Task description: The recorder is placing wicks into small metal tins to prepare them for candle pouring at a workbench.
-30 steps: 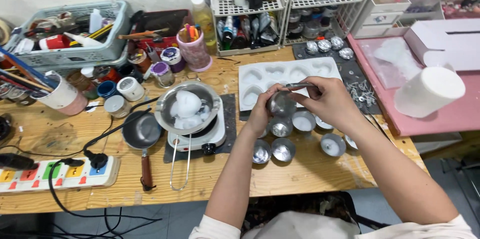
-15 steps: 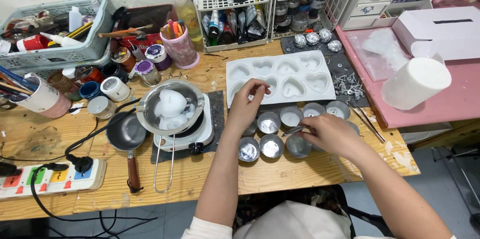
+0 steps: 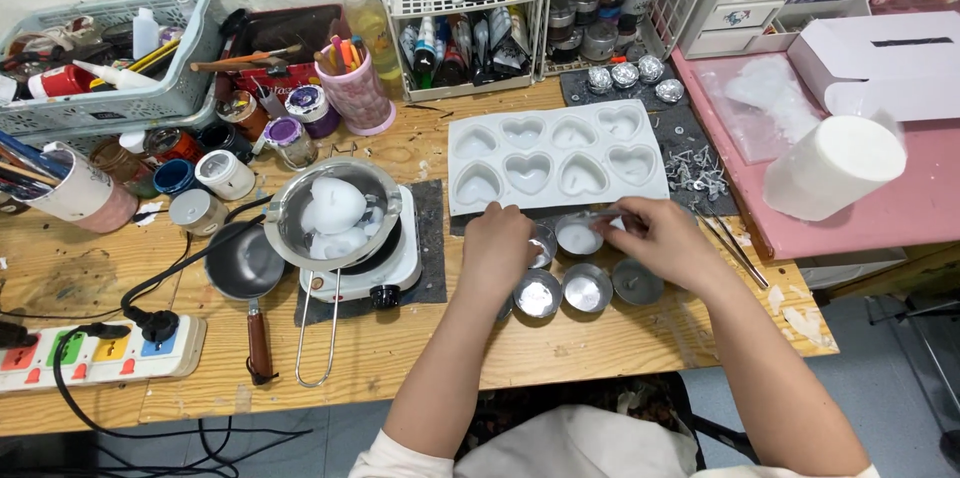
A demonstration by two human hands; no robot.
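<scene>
Workbench (image 3: 400, 358) is wooden and pretty packed. Biggest thing near the hands is the white mold (image 3: 556, 159) with heart-shaped pockets, lying flat just past the fingers. Left of that sits a small hotplate (image 3: 392, 268) with a metal bowl (image 3: 332, 214) on top, white wax lumps inside, and a little dark pan (image 3: 243, 263) beside it. A white pillar candle (image 3: 835, 167) lies tipped on the pink mat at the right. Right in front of the person is a cluster of small metal cups (image 3: 560, 278), near the table's front edge. Left hand (image 3: 497, 246) is curled down over one cup, steadying it. Right hand (image 3: 662, 241) has fingers pinched on a thin stick, tip over the cup (image 3: 579, 236) holding white wax.
</scene>
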